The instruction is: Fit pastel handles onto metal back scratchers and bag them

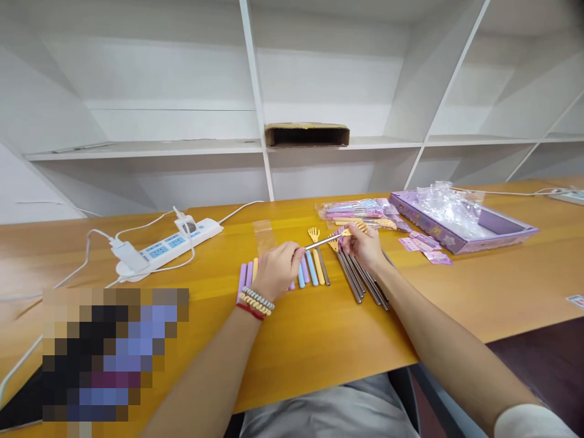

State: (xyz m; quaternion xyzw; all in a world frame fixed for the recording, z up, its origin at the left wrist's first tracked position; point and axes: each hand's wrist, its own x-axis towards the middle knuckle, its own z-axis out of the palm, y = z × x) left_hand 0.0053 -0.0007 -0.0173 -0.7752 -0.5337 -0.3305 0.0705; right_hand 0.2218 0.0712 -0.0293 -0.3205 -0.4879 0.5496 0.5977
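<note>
Between my hands runs a metal rod [325, 242] with a yellow hand-shaped head. My left hand [279, 267], with bracelets at the wrist, is closed around the rod's left end. The fingers of my right hand [364, 243] pinch the yellow head. Purple, blue and yellow handles [312, 267] lie in a row beside and partly behind my left hand. Below my right hand is a bunch of dark metal rods [358, 280]. A yellow hand-shaped piece [314, 233] lies just above the row, on a rod.
Filled plastic packets [356, 210] lie behind my right hand, near small pink cards [424, 243]. A purple box [474, 240] holds clear wrappers. At left is a power strip [171, 246] with cables. A cardboard box [308, 135] sits on the shelf.
</note>
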